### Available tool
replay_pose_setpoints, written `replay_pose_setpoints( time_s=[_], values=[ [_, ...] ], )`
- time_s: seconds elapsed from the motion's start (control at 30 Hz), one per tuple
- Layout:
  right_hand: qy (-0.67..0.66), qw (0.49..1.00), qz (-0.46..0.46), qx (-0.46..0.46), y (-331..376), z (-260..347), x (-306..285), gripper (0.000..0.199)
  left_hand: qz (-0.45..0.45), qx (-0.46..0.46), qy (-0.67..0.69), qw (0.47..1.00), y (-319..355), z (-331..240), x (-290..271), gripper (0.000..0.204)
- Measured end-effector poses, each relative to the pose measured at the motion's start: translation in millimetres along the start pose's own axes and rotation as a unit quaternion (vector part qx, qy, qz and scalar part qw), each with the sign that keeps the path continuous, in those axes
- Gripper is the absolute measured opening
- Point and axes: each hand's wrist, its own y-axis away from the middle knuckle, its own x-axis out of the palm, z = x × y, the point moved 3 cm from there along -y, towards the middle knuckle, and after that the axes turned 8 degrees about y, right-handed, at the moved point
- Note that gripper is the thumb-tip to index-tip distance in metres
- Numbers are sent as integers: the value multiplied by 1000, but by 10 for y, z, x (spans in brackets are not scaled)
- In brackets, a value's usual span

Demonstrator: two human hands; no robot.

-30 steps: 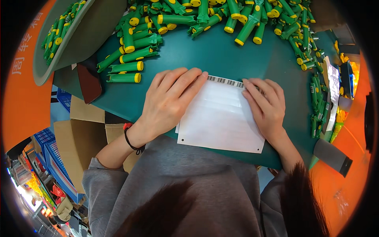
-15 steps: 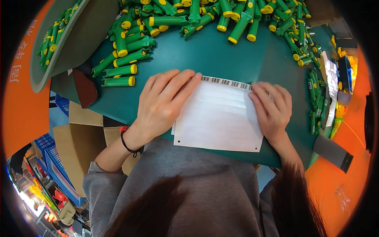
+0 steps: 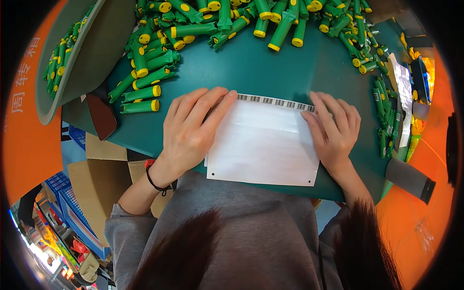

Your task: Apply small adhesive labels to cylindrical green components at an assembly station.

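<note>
A white sheet of barcode labels [image 3: 263,140] lies before me over the table's near edge, a row of printed stickers along its far edge and a small dark hole at each near corner. My left hand [image 3: 193,125] grips its far left corner, fingers bent over the edge. At the far right corner is my right hand [image 3: 336,128], thumb on the label row and index finger just past the edge. Its other fingers curl loosely. Whether a sticker is between those fingertips cannot be made out. Another white sheet's edge peeks out at the left.
Green tubes with yellow caps [image 3: 285,29] are heaped along the far side of the green table [image 3: 251,67]. More fill a grey tub [image 3: 104,48] at the left. Labelled green tubes [image 3: 384,116] lie at the right, near a grey cylinder [image 3: 408,179]. A cardboard box [image 3: 99,181] stands below left.
My right hand's thumb and index finger have spread further apart at the sheet's corner. The left hand keeps its hold. The whole view has shifted slightly.
</note>
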Motion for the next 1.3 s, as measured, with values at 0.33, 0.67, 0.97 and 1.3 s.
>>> replay_pose_setpoints(
  time_s=[0.33,0.67,0.97,1.3],
  values=[
    [8,999,33,-22,107,-72,-61,35,-22,-20,3,1000,-32,7,-19,48],
    [-19,999,37,8,119,-100,-17,33,-26,8,-32,999,0,-7,-30,37],
    [-17,999,37,12,120,-69,-41,35,-42,11,-10,999,-3,10,-34,33],
    [-1,999,38,0,87,-88,-37,40,-82,-24,14,996,-21,76,-19,28]
  ],
)
